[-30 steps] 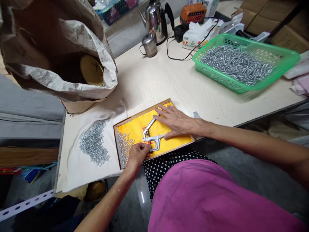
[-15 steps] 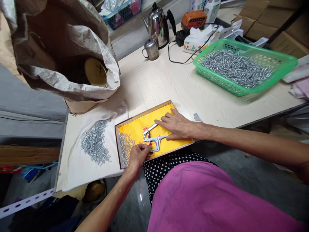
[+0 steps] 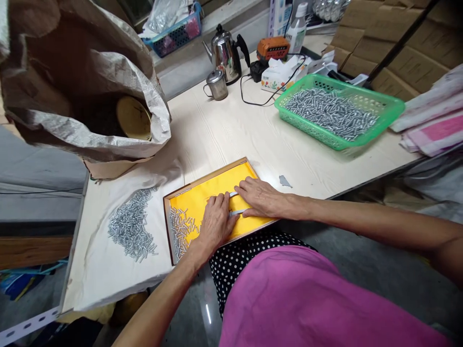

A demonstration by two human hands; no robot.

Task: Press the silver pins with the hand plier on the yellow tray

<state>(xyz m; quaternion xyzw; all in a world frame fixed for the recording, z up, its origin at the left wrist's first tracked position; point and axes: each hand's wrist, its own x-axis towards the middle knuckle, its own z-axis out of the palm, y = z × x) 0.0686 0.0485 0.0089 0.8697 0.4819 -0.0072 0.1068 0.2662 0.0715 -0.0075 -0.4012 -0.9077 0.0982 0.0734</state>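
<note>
My right hand [image 3: 261, 197] is closed around the handles of silver metal pliers [image 3: 238, 212], which lie over a shallow box [image 3: 211, 177] with a yellow bottom. Fingers of my left hand [image 3: 216, 219] wrap over the head of the pliers and hide it. Only short stretches of the two handles show between my hands. Small silver metal pins [image 3: 181, 225] are scattered at the left end of the box, beside my left hand. Left of the box, a larger pile of similar pins [image 3: 132, 226] rests on a white cloth [image 3: 108, 279].
A green basket [image 3: 311, 135] full of metal pieces stands at the right. A large open sack [image 3: 155, 106] rises at the back left. Behind are a steel kettle [image 3: 224, 53], a lidded metal cup [image 3: 217, 86], an orange battery [image 3: 273, 48] and a tissue pack [image 3: 273, 79].
My left hand has moved from the lower jaw of the pliers up over their head, covering it. My right hand stays on the handles. The camera view has shifted slightly.
</note>
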